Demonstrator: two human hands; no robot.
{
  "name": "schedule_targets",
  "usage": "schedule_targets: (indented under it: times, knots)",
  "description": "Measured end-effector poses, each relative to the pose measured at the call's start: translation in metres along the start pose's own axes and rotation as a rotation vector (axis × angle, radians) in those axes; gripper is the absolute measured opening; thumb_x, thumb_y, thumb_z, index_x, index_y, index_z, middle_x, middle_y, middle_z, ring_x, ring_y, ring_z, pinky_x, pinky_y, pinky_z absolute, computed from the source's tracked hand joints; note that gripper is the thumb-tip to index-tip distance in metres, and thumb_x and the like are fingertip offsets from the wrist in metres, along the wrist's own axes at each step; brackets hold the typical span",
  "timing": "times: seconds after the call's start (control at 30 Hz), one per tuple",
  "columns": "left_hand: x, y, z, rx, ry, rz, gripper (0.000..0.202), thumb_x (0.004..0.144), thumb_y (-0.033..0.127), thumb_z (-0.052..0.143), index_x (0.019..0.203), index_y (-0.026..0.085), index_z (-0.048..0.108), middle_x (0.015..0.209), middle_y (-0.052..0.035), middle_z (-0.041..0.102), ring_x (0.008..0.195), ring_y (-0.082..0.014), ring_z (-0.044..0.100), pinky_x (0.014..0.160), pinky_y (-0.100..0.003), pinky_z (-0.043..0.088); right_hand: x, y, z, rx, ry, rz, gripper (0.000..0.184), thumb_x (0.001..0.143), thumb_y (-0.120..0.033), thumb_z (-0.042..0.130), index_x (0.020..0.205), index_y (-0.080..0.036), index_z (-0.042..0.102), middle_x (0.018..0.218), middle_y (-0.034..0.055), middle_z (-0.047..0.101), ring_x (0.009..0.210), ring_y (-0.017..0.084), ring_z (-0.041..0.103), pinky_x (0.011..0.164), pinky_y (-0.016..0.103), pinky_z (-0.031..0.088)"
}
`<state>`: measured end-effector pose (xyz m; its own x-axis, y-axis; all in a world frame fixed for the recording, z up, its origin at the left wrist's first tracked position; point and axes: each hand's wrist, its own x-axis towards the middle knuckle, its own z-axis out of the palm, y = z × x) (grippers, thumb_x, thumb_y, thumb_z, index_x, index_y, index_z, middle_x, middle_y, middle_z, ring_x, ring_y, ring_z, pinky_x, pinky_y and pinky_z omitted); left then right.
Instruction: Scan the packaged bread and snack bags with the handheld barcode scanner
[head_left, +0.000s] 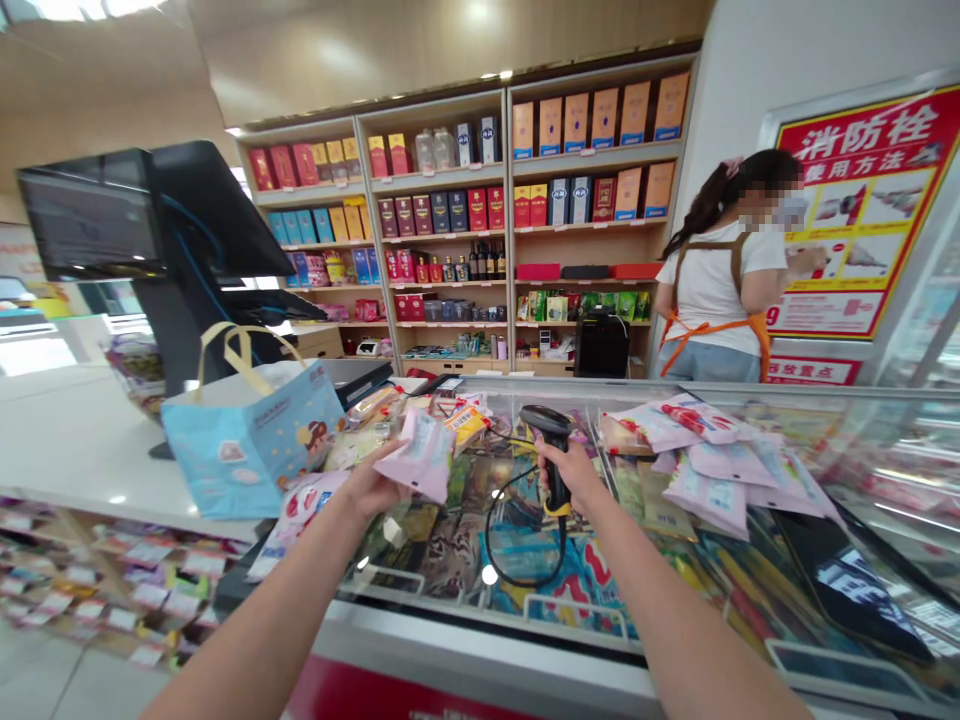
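Observation:
My left hand (375, 482) grips a pale pink snack packet (420, 455) by its edge, above the glass top of the freezer case. In my right hand (568, 470) is a black and yellow barcode scanner (556, 440), held upright by its handle. Its black cable (491, 540) loops down to the left over the glass. A pile of similar pink and white packets (712, 465) lies on the glass to the right of the scanner. More packets (304, 510) lie beneath and beside my left forearm, close to a light blue shopping bag (232, 440).
A phone (855, 580) lies on the glass at the right. A dual-screen till monitor (202, 210) stands on the white counter (67, 420) at the left. Behind the freezer case are shelves of boxed goods (442, 210) and a person in an orange-tied apron (720, 270).

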<state>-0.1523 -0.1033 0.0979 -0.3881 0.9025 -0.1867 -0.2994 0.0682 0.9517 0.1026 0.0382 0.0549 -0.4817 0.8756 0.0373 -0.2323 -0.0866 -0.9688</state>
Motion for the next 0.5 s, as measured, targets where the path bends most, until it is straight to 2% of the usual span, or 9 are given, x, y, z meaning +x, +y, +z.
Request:
schedule_targets:
  times: [0.1, 0.17, 0.23, 0.3, 0.4, 0.5]
  knots:
    - [0.023, -0.008, 0.017, -0.297, -0.07, 0.116, 0.045, 0.08, 0.035, 0.059, 0.12, 0.015, 0.056, 0.102, -0.0124, 0.071, 0.096, -0.026, 0.068, 0.083, -0.041, 0.055, -0.001, -0.002, 0.0, 0.027, 0.004, -0.009, 0.033, 0.059, -0.042, 0.076, 0.07, -0.019, 0.055, 0.047, -0.0058, 0.053, 0.037, 0.01, 0.048, 0.036, 0.023, 0.043]
    - [0.042, -0.015, 0.035, -0.336, -0.086, 0.14, 0.049, 0.081, 0.043, 0.058, 0.122, 0.015, 0.055, 0.11, -0.0145, 0.069, 0.103, -0.0296, 0.066, 0.086, -0.046, 0.054, -0.002, -0.005, 0.001, 0.03, 0.021, -0.009, 0.033, 0.059, -0.042, 0.076, 0.067, -0.019, 0.054, 0.046, -0.0058, 0.052, 0.037, 0.01, 0.047, 0.036, 0.022, 0.042]
    - [0.063, -0.02, 0.053, -0.31, -0.041, 0.149, 0.047, 0.082, 0.043, 0.058, 0.119, 0.015, 0.056, 0.113, -0.0151, 0.068, 0.107, -0.0307, 0.064, 0.086, -0.046, 0.054, -0.003, -0.007, 0.002, 0.025, 0.047, -0.004, 0.034, 0.059, -0.043, 0.076, 0.064, -0.02, 0.052, 0.045, -0.0057, 0.051, 0.036, 0.009, 0.047, 0.035, 0.022, 0.041]
    - [0.085, -0.024, 0.07, -0.276, 0.022, 0.129, 0.04, 0.082, 0.035, 0.059, 0.115, 0.014, 0.058, 0.111, -0.0147, 0.069, 0.106, -0.0297, 0.065, 0.085, -0.043, 0.055, -0.005, -0.009, 0.003, 0.019, 0.06, -0.013, 0.034, 0.059, -0.044, 0.076, 0.063, -0.019, 0.052, 0.045, -0.0057, 0.051, 0.037, 0.009, 0.046, 0.035, 0.022, 0.04]
    - [0.114, -0.035, 0.09, -0.255, 0.092, 0.088, 0.036, 0.074, 0.02, 0.065, 0.109, 0.013, 0.059, 0.103, -0.0143, 0.071, 0.098, -0.0289, 0.068, 0.082, -0.042, 0.057, -0.007, -0.009, 0.005, 0.004, 0.035, -0.037, 0.033, 0.059, -0.043, 0.076, 0.066, -0.02, 0.053, 0.046, -0.006, 0.051, 0.038, 0.009, 0.047, 0.036, 0.022, 0.04]
    - [0.135, -0.056, 0.103, -0.237, 0.107, 0.203, 0.038, 0.068, 0.012, 0.067, 0.106, 0.013, 0.059, 0.1, -0.0126, 0.072, 0.094, -0.0275, 0.069, 0.081, -0.041, 0.057, -0.007, -0.007, 0.005, -0.017, -0.012, -0.064, 0.032, 0.062, -0.043, 0.074, 0.071, -0.02, 0.054, 0.049, -0.0063, 0.052, 0.038, 0.009, 0.047, 0.036, 0.021, 0.04]
